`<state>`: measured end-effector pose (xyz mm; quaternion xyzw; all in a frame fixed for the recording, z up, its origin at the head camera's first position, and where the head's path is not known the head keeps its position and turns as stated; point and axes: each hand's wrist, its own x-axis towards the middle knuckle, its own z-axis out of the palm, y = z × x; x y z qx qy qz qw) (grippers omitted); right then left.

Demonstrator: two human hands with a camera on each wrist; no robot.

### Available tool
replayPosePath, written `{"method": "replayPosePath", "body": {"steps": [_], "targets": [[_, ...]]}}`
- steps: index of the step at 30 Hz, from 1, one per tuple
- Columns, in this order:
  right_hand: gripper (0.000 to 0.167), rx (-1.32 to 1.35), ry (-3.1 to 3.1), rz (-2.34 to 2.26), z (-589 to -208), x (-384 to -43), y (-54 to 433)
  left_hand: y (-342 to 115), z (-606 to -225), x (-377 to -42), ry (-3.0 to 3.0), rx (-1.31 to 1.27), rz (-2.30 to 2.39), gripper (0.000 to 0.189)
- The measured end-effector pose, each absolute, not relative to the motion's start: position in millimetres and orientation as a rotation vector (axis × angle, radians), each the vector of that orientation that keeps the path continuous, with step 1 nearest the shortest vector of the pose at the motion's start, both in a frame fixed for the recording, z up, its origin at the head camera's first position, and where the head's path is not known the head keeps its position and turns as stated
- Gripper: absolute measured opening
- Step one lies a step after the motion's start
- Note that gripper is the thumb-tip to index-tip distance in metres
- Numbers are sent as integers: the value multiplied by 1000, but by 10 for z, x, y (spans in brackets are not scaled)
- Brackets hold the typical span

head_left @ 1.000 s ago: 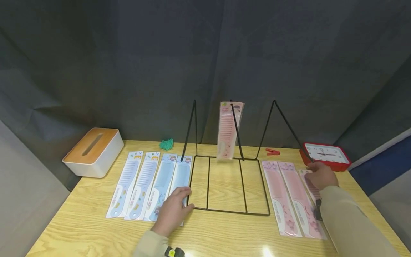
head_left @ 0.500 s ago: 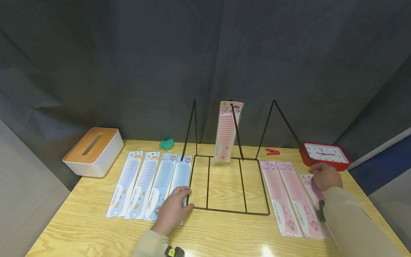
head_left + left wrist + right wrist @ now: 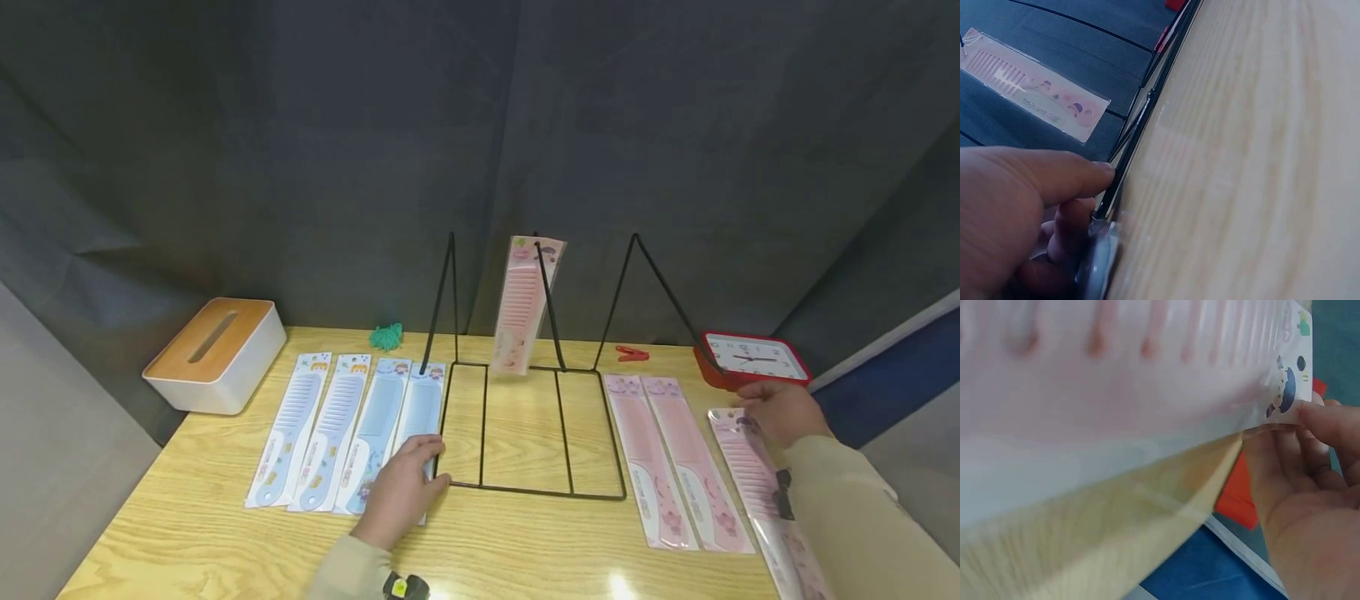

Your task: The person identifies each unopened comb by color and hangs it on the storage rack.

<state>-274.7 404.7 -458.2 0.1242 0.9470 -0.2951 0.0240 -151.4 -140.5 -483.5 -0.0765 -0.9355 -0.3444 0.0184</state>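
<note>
My left hand [image 3: 401, 492] pinches the front-left part of a black wire display rack [image 3: 551, 492] between thumb and fingers. Under that hand lies part of a blue packaged comb [image 3: 422, 408]. At the right, my right hand [image 3: 787, 412] holds a pink packaged comb [image 3: 742, 462] by its top corner; the right wrist view shows the thumb on the printed end of the pack [image 3: 1288, 394]. The lower part of this comb runs beside my forearm. Another pink packaged comb [image 3: 516, 312] hangs tilted on the rack's middle hook, its lower end swung left.
Several blue packaged combs [image 3: 330, 433] lie left of the rack. Two pink packaged combs [image 3: 686, 450] lie to its right. Along the back are a tissue box [image 3: 247, 371], green string [image 3: 386, 337], a red clothespin [image 3: 632, 354] and a red clock [image 3: 753, 358].
My right hand has moved right and slightly nearer, drawing the pink comb away from the two beside it. The hanging comb has swung left at its bottom. My left hand stays in place.
</note>
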Motion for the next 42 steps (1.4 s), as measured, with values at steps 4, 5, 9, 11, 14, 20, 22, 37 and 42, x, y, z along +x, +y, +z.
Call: {"method": "replayPosePath", "body": {"steps": [4, 5, 9, 11, 14, 20, 22, 37, 42], "targets": [[30, 245, 2931, -895, -4414, -2668, 4046, -1408, -4832, -1504, -2902, -239, -1072, 46], [29, 221, 2924, -893, -4370, -2651, 4045, -1409, -4831, -1503, -2900, -238, -1067, 46], [34, 158, 2880, -875, -4177, -2558, 4035, -1412, -4828, -1504, -2896, -235, -1049, 46], [38, 139, 2877, -856, -4081, -2487, 4019, -1411, -4829, -1505, -2895, -237, -1036, 47], [44, 125, 2868, -838, -3942, -2362, 3991, -1399, -4833, -1506, -2895, -253, -1020, 47], [52, 98, 2856, -910, -3688, -2092, 3818, -1387, -4843, -1501, -2904, -251, -999, 47], [54, 71, 2876, -929, -3607, -2005, 3722, -1389, -4840, -1501, -2904, -238, -997, 47], [35, -82, 2923, -1387, -3136, -1326, 2762, -1408, -4844, -1504, -2888, -223, -1026, 45], [23, -228, 2920, -1655, -3155, -1191, 2430, -1403, -4851, -1506, -2878, -237, -1033, 44]]}}
